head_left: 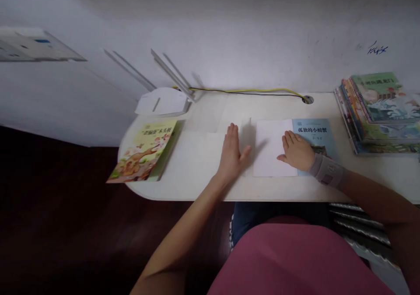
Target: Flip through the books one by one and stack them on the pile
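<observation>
A blue-covered book [316,123] lies on the white desk, with a blank white page or flap [269,155] spread flat to its left. My right hand [297,151], wearing a grey wristband, rests palm down across the border of the white part and the blue cover, fingers stretched out. To the left of the white part, my left hand [231,155] is held edge-on over the desk, fingers straight and thumb apart. Beside its thumb a thin, pale upright edge [248,131] shows, perhaps a clear sheet; I cannot tell. Neither hand grips anything.
A yellow-green picture-book stack [144,150] overhangs the left end of the white desk [197,177]. Behind it stands a white router [162,102] with raised antennas. Cables [249,92] run along the wall to a desk hole [307,99]. More books [380,98] are piled at right.
</observation>
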Tool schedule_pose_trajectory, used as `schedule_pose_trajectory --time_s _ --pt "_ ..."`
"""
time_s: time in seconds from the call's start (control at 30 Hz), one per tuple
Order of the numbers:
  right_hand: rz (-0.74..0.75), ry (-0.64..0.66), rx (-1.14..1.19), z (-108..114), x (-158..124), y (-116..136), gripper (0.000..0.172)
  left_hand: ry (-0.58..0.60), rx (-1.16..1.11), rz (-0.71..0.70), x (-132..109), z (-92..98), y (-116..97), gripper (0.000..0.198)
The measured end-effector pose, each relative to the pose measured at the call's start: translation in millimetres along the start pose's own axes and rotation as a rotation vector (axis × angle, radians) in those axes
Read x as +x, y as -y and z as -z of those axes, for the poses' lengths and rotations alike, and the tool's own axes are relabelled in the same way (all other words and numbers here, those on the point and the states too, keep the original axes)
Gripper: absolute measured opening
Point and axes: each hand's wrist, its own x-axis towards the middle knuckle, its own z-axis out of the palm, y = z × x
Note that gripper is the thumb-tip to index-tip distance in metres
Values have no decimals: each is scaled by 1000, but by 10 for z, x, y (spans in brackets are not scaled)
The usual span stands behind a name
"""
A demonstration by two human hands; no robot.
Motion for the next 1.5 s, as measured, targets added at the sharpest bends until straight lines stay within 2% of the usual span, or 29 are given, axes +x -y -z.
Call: schedule_pose_trajectory --time_s 0.07,0.13,0.27,0.33,0.43,0.57,0.63,0.73,0.83,0.9,1.13,1.33,1.5 --pt "-18 1 -42 17 -51 95 73 49 -13 90 -74 69 58 63" --pt "-25 -27 -56 16 -94 160 66 127 -29 102 -187 103 61 60" --pt "2 -101 -95 -13 -128 192 57 218 -10 -86 -431 43 -146 70" --pt "15 -123 -134 -8 -143 188 55 238 59 -144 -519 -31 -300 81" --pt "29 -141 -157 71 -194 176 47 238 166 -134 -597 -136 -482 88" --pt "125 -91 -17 286 -192 166 35 212 236 -111 -630 -192 -582 95" --pt "223 -90 90 372 -83 200 40 219 239 -106 -632 -189 -597 97" --pt "477 -120 215 378 187 337 49 248 224 -88 -628 -163 -612 96" --pt "658 -34 273 264 440 485 76 262 199 -80 -628 -127 -629 92" --pt "698 32 278 179 563 516 84 261 189 -81 -633 -105 -638 92" --pt "682 72 236 57 1067 246 80 296 191 -82 -640 -68 -630 107" --pt "533 87 187 -17 1707 14 72 294 201 -75 -654 -67 -643 107" --pt "488 20 180 -97 1891 -61 62 245 219 -115 -630 -9 -578 103"
